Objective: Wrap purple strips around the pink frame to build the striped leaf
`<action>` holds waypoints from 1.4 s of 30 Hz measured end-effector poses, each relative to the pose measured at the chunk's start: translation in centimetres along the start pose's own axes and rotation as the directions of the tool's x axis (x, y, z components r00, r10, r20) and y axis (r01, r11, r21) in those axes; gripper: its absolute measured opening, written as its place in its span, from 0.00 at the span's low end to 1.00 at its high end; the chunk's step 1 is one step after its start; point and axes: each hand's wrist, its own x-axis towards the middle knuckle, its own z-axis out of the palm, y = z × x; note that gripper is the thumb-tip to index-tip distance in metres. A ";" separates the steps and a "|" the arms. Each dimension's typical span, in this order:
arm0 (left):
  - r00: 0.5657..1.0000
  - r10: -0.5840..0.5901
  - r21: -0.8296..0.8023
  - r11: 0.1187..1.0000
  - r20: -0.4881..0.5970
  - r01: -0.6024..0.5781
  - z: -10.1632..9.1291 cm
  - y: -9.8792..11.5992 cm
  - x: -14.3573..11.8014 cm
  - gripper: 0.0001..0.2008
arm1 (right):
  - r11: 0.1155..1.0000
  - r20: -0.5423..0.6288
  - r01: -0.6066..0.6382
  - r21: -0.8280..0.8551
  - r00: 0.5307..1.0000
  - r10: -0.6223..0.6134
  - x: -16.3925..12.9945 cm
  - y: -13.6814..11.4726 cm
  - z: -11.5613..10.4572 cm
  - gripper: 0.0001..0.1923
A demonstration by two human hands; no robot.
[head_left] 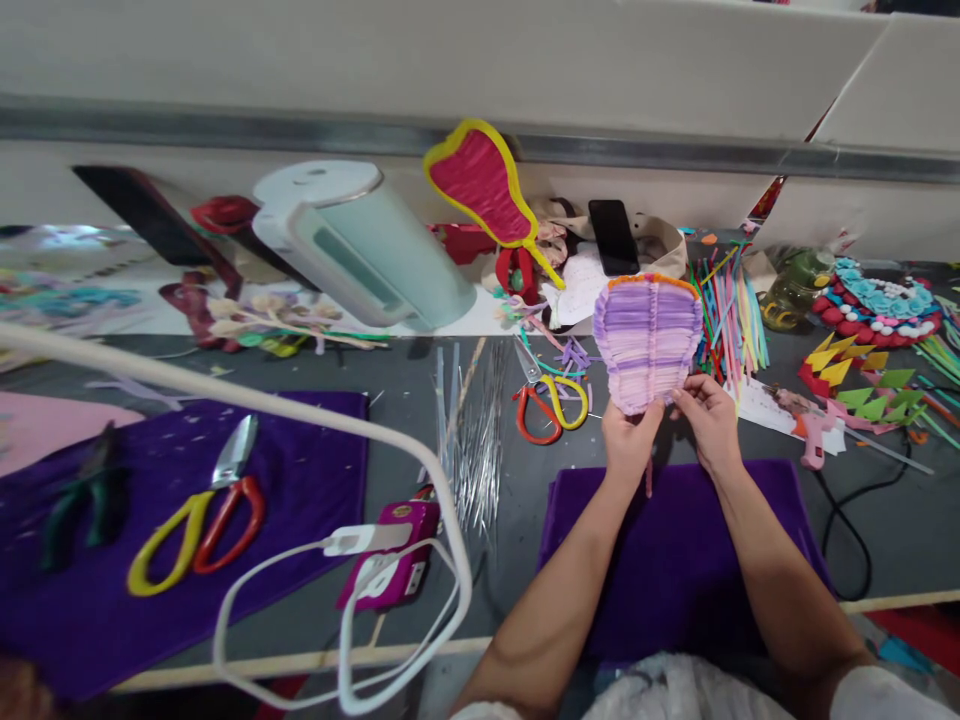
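A petal-shaped piece of purple and pale pink fuzzy pipe cleaners (649, 340) is held upright in front of me. Orange fuzz runs along part of its top edge, and a pink stem line crosses its middle. At its lower edge, my left hand (630, 440) is closed, pinching the base. The fingers of my right hand (707, 415) are pressed together at the lower right corner; what they pinch there is partly hidden. Below the hands, a thin pink stem end (649, 478) hangs down over a folded purple cloth (675, 560).
Red-and-yellow scissors (551, 400) and loose metal wires (478, 450) lie left of my hands. A pink glue gun (814, 435) and coloured pipe cleaners (739, 310) are rightward. A white curved bar (360, 425), larger scissors (202, 520) and a magenta box (397, 560) occupy the left side.
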 end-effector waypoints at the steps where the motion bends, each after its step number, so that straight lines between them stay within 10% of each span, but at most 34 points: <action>1: 1.000 0.000 -0.005 1.000 -0.004 0.000 0.0 0.0 0.0 0.16 | 1.000 0.001 -0.003 -0.003 1.000 0.003 0.0 0.0 0.0 0.11; 12: 0.998 0.007 0.138 0.990 0.058 -0.015 0.0 -0.5 -0.4 0.15 | 0.955 -0.146 0.058 -0.291 0.984 -0.105 -0.5 -0.4 0.3 0.07; 29: 0.963 -0.220 -0.230 0.940 0.155 0.252 -0.5 0.1 1.0 0.13 | 0.996 -0.021 0.015 -0.089 1.000 -0.017 0.1 -0.5 -0.5 0.11; 42: 0.916 -0.337 -0.215 0.899 0.217 0.381 -0.9 0.2 1.4 0.23 | 0.985 0.132 -0.170 0.019 0.977 0.166 0.5 -0.6 -1.3 0.15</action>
